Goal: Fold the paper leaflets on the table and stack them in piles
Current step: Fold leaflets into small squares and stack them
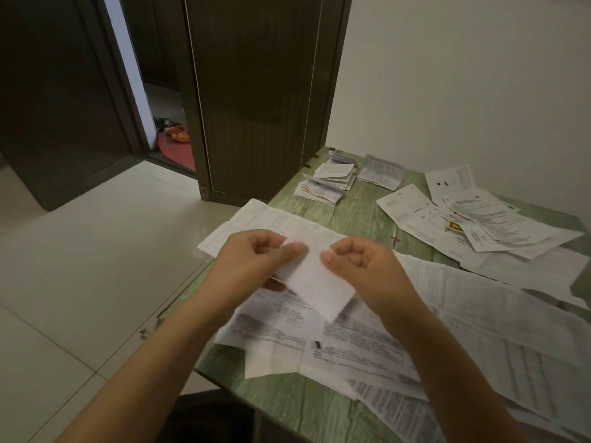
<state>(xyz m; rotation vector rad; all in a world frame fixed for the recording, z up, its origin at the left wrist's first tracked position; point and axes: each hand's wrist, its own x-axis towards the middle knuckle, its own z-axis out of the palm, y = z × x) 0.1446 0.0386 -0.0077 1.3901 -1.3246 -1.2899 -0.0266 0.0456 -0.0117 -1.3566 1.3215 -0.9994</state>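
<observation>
- While holding the small folded leaflet (pixel 316 286) lifted over the table (pixel 319 410) by its left edge, pinches the paper's upper left between thumb and curled fingers of the left hand (pixel 256 260).
- Pinches the upper right the same way with the right hand (pixel 361 266); both closed tight on the leaflet, nothing else in either.
- Could sweep the long sheet (pixel 271 219) overhanging the left edge to the floor, should a forearm brush it.
- Could set a crooked crease: folded in the air, gripped only at two points, no flat backing.
- Could drag the unfolded sheets (pixel 351 340) lying under the hands when lowering the leaflet.
- Could tip the uneven folded piles (pixel 329 183) at the far left corner when adding another, since they are loosely stacked and fanned.
- Cannot tell how many folds the leaflet has, nor read its print: blurred.
- Hides most of the left fingers behind the paper; only one tip shows below.
- Buries a small orange-brown object (pixel 454 227) among the loose sheets (pixel 499 225) toward the far right edge; unidentifiable.
- Cuts off the near right corner and its papers at the frame.
</observation>
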